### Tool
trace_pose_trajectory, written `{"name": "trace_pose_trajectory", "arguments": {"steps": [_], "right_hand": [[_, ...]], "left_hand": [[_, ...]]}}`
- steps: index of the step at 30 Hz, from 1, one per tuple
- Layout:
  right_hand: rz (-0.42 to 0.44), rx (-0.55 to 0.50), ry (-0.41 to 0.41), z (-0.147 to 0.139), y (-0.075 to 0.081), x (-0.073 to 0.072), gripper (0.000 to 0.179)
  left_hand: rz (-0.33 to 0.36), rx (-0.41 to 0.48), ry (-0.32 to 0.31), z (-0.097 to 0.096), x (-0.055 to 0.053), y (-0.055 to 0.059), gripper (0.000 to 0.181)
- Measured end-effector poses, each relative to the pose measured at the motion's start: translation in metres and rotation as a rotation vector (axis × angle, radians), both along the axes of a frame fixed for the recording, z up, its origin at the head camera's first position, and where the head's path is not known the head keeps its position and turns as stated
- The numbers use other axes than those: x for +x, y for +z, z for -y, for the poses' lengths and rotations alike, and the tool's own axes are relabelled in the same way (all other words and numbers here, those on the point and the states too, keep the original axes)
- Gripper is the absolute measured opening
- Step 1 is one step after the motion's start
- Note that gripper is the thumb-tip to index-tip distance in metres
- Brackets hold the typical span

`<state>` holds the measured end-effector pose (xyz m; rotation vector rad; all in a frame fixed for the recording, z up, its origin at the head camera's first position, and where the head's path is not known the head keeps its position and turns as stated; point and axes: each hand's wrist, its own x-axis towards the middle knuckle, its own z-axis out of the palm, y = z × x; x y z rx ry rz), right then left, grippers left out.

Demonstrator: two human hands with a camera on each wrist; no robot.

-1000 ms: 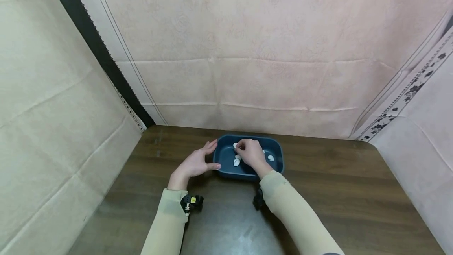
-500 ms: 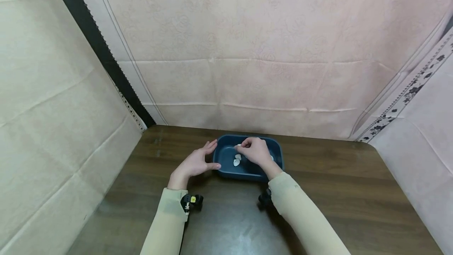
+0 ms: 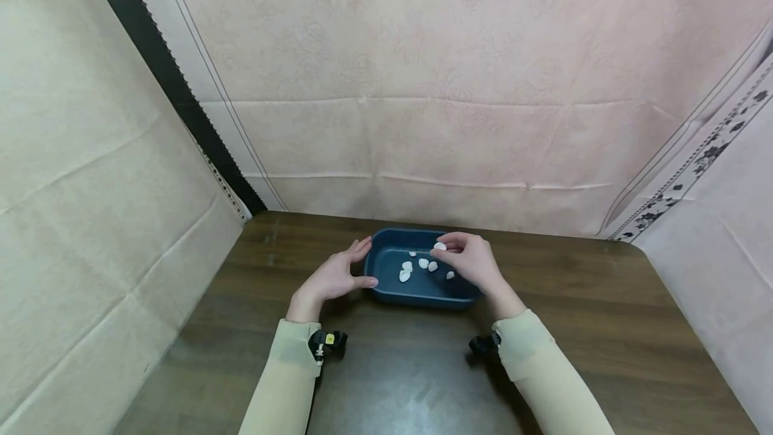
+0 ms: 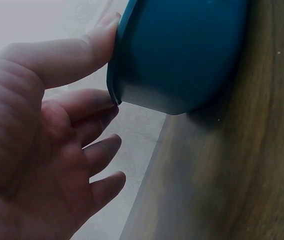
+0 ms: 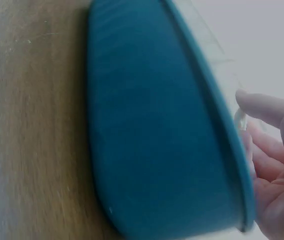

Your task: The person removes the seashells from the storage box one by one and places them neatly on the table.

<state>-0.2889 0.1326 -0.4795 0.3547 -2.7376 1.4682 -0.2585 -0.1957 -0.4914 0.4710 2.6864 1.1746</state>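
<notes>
A dark blue rectangular tray (image 3: 417,300) stands on the table, with several small white shell-like pieces (image 3: 404,276) spread over its floor. My left hand (image 3: 333,278) touches the tray's left rim, thumb and fingers spread apart along it. In the left wrist view, the thumb (image 4: 99,42) and the index fingertip meet the tray rim, while the other fingers stay free. Above the right part of the tray, my right hand (image 3: 474,262) pinches one white shell-like piece (image 3: 440,246) between thumb and fingers. That held piece (image 5: 240,119) shows partly in the right wrist view, just beyond the rim.
The brown wooden table (image 3: 241,327) reaches back to a pale cloth wall (image 3: 459,146). Another cloth wall (image 3: 109,220) rises on the left, and one more (image 3: 731,254) on the right. The tray sits close to the table's back edge.
My right hand has moved right across the tray, carrying one white piece up from the left part. More pieces on the tray floor are now uncovered. The left hand has stayed put.
</notes>
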Motion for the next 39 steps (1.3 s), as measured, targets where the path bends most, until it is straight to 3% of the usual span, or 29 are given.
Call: {"name": "trace_pose_trajectory", "arguments": {"steps": [6,15,21,25,31,39], "right_hand": [[0.011,-0.112,-0.057,-0.032,-0.001,0.013,0.048],[0.036,-0.144,-0.107,-0.087,-0.001,0.033,0.053],[0.083,-0.02,-0.088,-0.13,-0.011,0.036,0.056],[0.116,0.067,-0.044,-0.145,-0.018,0.034,0.052],[0.144,0.146,0.05,-0.146,-0.026,0.033,0.046],[0.185,0.206,0.057,-0.142,-0.035,0.031,0.04]], "left_hand": [[0.009,0.001,0.005,0.0,-0.001,-0.002,0.09],[0.005,-0.002,0.006,-0.001,-0.003,0.0,0.089],[0.005,-0.011,0.013,0.0,-0.004,0.0,0.089],[0.007,-0.021,0.005,0.001,-0.003,0.0,0.09],[-0.005,-0.022,-0.003,0.002,-0.005,-0.001,0.089],[-0.006,-0.029,-0.009,0.001,-0.005,-0.002,0.09]]}}
